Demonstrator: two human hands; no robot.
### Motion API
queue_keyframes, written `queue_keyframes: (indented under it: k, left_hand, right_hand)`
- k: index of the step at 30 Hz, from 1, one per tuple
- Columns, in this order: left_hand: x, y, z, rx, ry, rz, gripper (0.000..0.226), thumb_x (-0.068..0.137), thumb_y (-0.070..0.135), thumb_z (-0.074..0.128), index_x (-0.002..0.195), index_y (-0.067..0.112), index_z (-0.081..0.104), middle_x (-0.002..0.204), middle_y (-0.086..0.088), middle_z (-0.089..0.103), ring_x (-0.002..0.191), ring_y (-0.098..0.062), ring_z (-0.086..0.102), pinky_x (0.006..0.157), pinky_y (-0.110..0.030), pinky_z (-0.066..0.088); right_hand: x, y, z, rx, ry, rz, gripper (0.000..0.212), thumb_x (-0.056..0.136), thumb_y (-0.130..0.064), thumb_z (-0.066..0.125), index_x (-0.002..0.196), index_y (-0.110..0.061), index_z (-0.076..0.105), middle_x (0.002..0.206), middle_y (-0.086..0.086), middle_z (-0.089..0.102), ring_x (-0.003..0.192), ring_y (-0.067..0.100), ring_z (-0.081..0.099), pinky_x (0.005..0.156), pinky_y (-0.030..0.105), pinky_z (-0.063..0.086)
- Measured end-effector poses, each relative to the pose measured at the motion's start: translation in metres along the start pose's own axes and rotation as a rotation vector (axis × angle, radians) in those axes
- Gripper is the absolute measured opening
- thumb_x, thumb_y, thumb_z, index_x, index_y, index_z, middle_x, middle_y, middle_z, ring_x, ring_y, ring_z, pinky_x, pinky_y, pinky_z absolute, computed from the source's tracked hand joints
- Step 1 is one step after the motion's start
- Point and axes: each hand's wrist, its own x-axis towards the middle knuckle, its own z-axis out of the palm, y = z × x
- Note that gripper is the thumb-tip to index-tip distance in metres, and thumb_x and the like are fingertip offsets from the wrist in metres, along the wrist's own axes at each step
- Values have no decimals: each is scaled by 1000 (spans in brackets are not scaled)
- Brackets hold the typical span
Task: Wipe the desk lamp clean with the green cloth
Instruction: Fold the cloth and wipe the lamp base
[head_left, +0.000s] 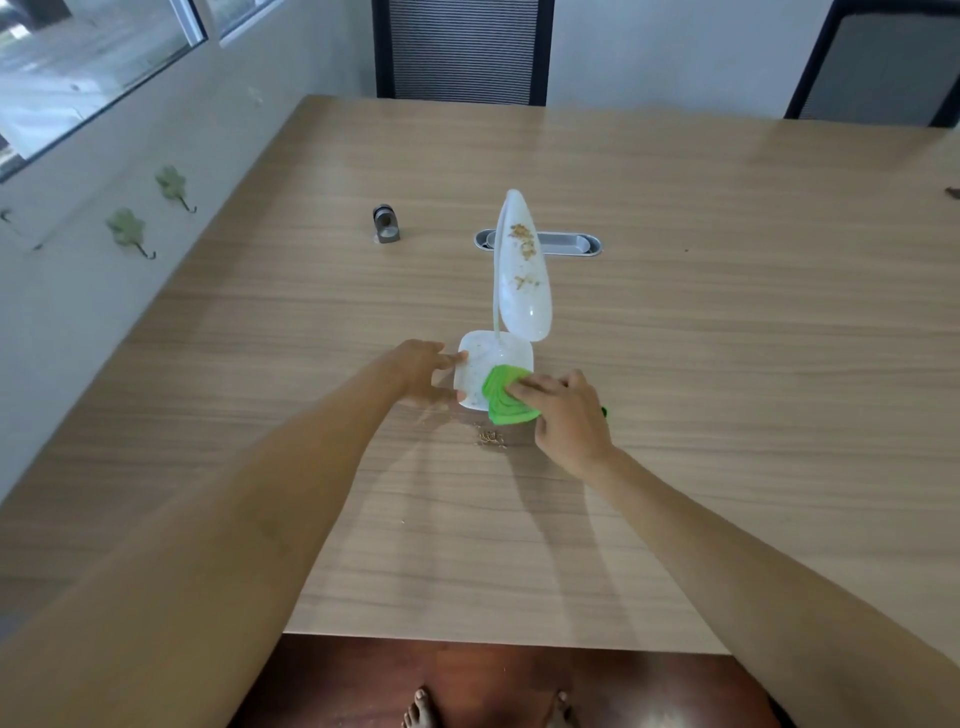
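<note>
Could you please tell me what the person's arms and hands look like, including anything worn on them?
Both forearms are bare, with no sleeves in view. The left hand and right hand wear no gloves, and no rings, watch or bracelets are visible.

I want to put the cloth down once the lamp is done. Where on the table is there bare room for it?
The table lies bare right of the lamp, out to its right edge, and across the near strip between both forearms. It is crowded around the lamp base, where the left hand, the right hand with the green cloth and the crumbs sit.
</note>
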Motion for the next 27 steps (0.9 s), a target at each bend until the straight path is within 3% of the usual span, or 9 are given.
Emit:
queue_keyframes:
  k: [4,6,9,13,21,24,27]
  left_hand:
    - [2,0,-1,-5,-4,-12,76,86,57,52,149,34,17,160,-10,17,147,-27,13,121,-40,18]
    - [2,0,-1,-5,-8,-18,76,85,58,53,149,34,18,159,-10,18,147,-27,13,121,-41,19]
    - [3,0,0,7,-10,-26,76,85,59,53,149,36,18,159,-10,19,147,-28,14,120,-43,20]
    - [2,0,0,4,-12,-34,76,85,59,52,149,36,18,159,-11,19,147,-29,14,120,-44,20]
    - [6,-3,0,-18,-15,-65,79,80,63,55,147,42,18,161,-3,9,149,-23,4,120,-48,17]
    - [6,-5,3,-34,-7,-71,78,80,64,55,146,43,19,162,-3,9,149,-24,4,121,-47,17]
    - [5,-6,6,-78,24,-75,75,79,62,57,144,43,26,161,-5,12,149,-24,6,121,-45,19]
  right_hand:
    - [-29,2,1,-83,53,-190,62,60,-1,41,105,-30,71,108,-12,73,73,29,57,59,38,54]
    - [-22,6,-8,-84,75,-210,61,58,0,48,106,-29,71,110,-11,73,77,29,58,62,39,53]
    - [8,15,-20,-20,133,-18,60,63,5,54,112,-26,69,115,-5,71,86,34,55,75,41,54]
    - [23,15,-18,14,-9,61,58,74,4,52,123,-26,63,127,-4,65,98,34,50,87,40,48]
    - [-22,0,-11,-91,6,-104,58,63,2,61,112,-27,68,114,-7,71,80,32,56,68,38,49]
    - [4,-15,-23,-96,65,-73,56,70,2,59,119,-25,64,121,-6,68,91,33,54,77,39,47]
    - [39,-31,-24,-137,-43,-28,52,82,-2,52,130,-24,55,135,-7,57,117,33,46,91,41,39]
